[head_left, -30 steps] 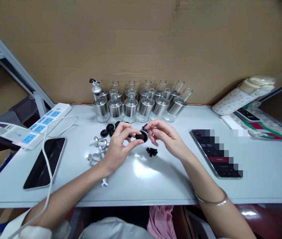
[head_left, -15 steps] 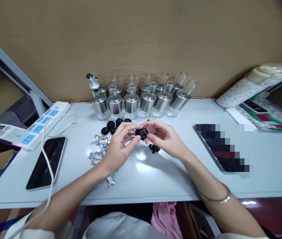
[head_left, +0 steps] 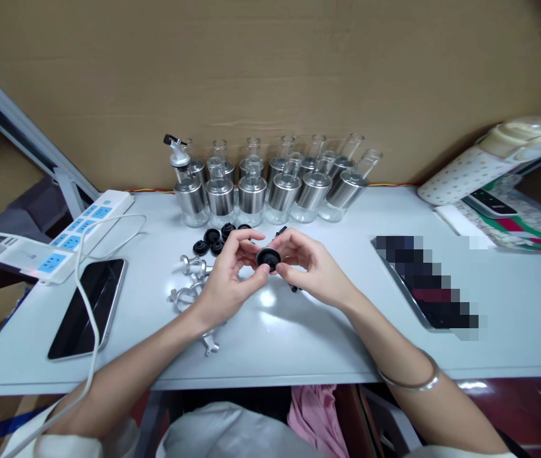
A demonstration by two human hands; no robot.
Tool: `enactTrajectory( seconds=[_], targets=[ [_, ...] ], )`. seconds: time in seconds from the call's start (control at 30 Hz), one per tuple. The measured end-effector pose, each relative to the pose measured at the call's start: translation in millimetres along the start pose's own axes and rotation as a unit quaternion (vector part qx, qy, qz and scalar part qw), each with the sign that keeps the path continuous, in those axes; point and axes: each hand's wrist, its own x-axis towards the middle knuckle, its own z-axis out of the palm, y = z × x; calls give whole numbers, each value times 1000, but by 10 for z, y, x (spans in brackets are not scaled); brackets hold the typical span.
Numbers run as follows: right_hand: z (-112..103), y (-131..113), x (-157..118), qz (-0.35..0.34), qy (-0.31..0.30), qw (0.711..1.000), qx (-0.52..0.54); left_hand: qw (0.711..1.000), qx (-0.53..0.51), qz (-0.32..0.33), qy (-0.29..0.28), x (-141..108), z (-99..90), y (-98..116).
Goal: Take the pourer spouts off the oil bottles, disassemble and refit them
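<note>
Black cap between bottles and table edge

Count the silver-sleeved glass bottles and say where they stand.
12 clear glass bottles with silver metal sleeves: six in the front row and six partly hidden behind, before the tan cardboard wall. More could be concealed.

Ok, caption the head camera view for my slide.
Left hand and right hand holding a round black part over a pale table, before rows of metal-banded glass bottles.
</note>
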Motion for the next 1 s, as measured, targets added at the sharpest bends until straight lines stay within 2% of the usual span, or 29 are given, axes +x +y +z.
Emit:
enactTrajectory(
  seconds=[0.1,0.3,1.0],
  targets=[
    [22,-13,-9,6,12,1000,9,999,17,23,-17,-8,3,-7],
    [76,-33,-30,-15,40,999,26,1000,-3,28,-13,-8,10,-2],
    [92,-15,-28,-22,30,999,19,998,20,45,-41,13,-10,9]
  ],
)
